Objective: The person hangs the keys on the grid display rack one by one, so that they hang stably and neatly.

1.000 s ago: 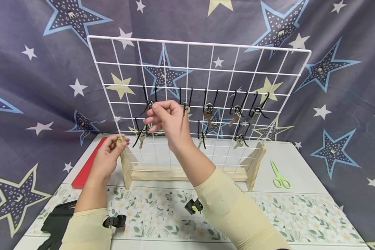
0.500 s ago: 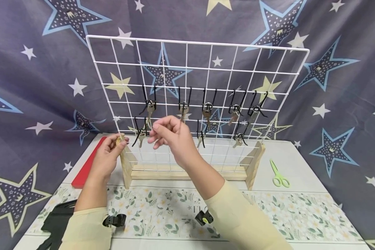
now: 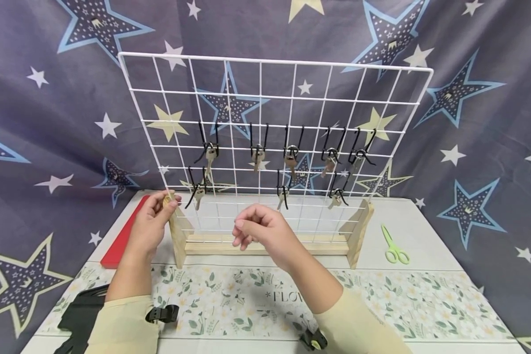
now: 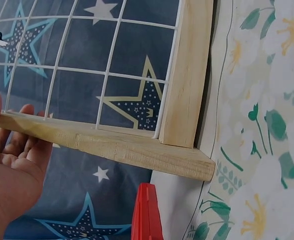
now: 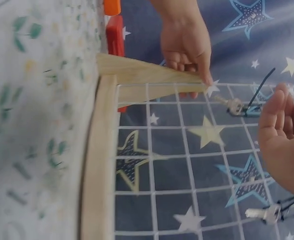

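A white wire grid [image 3: 278,101] stands on a wooden base, with black hooks in two rows. Keys on rings hang from the hooks, among them an upper left key [image 3: 210,156], an upper middle key [image 3: 291,160] and a lower right key [image 3: 336,199]. My left hand [image 3: 152,221] grips the top of the left wooden support [image 3: 177,236], fingers behind it and thumb in front; the left wrist view shows the same support [image 4: 112,147]. In front of the lower grid, my right hand [image 3: 265,231] hangs loosely curled, apart from the keys, with nothing visible in it.
Green scissors [image 3: 395,246] lie right of the stand. A long red object [image 3: 126,233] lies at the left, behind my left arm. Near the front left is a black object [image 3: 81,314]. A floral mat [image 3: 230,305] covers the table's front, and a star-patterned cloth [image 3: 482,172] hangs behind.
My right hand has come away from the upper left hooks, moving down and to the right. The keys there are now uncovered. My left hand stays on the support.
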Motion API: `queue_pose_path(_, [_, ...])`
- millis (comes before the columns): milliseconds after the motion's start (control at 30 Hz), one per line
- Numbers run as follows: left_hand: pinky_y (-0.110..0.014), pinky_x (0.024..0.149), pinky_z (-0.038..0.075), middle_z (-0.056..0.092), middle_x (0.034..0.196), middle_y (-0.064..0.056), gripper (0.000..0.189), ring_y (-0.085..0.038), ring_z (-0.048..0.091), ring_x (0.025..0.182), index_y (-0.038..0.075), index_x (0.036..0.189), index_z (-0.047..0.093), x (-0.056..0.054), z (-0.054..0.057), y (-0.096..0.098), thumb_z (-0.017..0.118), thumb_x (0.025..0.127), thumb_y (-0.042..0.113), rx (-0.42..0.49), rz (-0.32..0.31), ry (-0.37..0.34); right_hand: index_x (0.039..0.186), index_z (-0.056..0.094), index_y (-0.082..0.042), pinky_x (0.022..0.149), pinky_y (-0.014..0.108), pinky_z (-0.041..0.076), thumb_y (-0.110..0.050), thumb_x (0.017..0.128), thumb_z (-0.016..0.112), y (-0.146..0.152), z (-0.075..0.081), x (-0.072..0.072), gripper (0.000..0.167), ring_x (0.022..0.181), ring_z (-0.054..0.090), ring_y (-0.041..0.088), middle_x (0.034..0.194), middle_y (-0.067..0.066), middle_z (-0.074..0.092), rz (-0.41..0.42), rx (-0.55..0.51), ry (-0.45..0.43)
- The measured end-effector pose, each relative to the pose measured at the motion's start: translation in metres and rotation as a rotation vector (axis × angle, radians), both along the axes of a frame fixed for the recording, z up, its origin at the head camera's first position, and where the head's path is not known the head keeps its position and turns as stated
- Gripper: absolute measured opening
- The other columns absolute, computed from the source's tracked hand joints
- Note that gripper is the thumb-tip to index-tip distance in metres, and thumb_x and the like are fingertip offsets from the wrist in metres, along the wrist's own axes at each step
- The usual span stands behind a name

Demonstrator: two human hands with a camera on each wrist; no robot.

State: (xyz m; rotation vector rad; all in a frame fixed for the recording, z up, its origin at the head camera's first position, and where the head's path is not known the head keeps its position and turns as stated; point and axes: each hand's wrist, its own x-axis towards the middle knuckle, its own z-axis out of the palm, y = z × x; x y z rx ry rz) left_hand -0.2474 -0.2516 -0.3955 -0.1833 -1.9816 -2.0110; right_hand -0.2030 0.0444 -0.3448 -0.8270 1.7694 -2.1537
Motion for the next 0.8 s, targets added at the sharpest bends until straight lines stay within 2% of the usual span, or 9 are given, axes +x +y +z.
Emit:
queue_pose_path(200, [-0.009, 0.091, 0.045, 0.063, 0.119, 0.003, 0.043, -0.006, 0.058, 0.112, 0.005, 0.135, 0.049, 0.0, -0.002, -0.001, 0.062, 0.097, 0.018, 0.001, 0.006, 0.003, 0.098, 0.06, -0.002, 0.069, 0.031, 0.057, -0.013, 0.095, 0.061, 0.022, -0.021, 0.007, 0.012, 0.075, 0.067, 0.019, 0.089, 0.008, 0.066, 0.009, 0.055, -0.099])
queue_pose_path(333, [-0.009, 0.091, 0.044, 0.061, 0.12, 0.003, 0.044, -0.008, 0.058, 0.113, 0.005, 0.137, 0.048, -0.001, -0.004, 0.0, 0.061, 0.098, 0.019, -0.023, 0.018, 0.006, 0.1, 0.06, -0.002, 0.07, 0.032, 0.056, -0.015, 0.096, 0.061, 0.039, -0.032, 0.011, 0.014, 0.077, 0.067, 0.019, 0.091, 0.008, 0.066, 0.007, 0.074, -0.121])
queue_pose_path(467, [-0.008, 0.091, 0.043, 0.06, 0.123, 0.0, 0.043, -0.009, 0.056, 0.115, 0.007, 0.139, 0.046, -0.002, -0.004, 0.0, 0.057, 0.1, 0.022, -0.101, 0.054, 0.009, 0.099, 0.059, -0.003, 0.069, 0.03, 0.056, -0.014, 0.097, 0.06, 0.056, -0.038, 0.013, 0.011, 0.077, 0.067, 0.017, 0.092, 0.007, 0.065, -0.002, 0.061, -0.114])
queue_pose_path(667, [-0.005, 0.093, 0.041, 0.055, 0.135, -0.011, 0.045, -0.001, 0.053, 0.116, 0.011, 0.144, 0.043, 0.0, -0.002, 0.005, 0.051, 0.103, 0.027, -0.236, 0.144, -0.01, 0.099, 0.059, -0.005, 0.069, 0.027, 0.055, -0.011, 0.099, 0.056, 0.081, -0.042, 0.019, 0.007, 0.079, 0.067, 0.016, 0.093, 0.006, 0.065, 0.016, 0.01, -0.12])
queue_pose_path(800, [-0.004, 0.098, 0.038, 0.047, 0.148, -0.013, 0.053, -0.005, 0.049, 0.127, 0.014, 0.151, 0.035, 0.005, 0.0, 0.008, 0.051, 0.103, 0.029, -0.278, 0.158, -0.034, 0.101, 0.059, -0.005, 0.07, 0.028, 0.055, -0.012, 0.1, 0.054, 0.099, -0.044, 0.023, 0.009, 0.08, 0.067, 0.016, 0.094, 0.006, 0.064, -0.007, 0.029, -0.106])
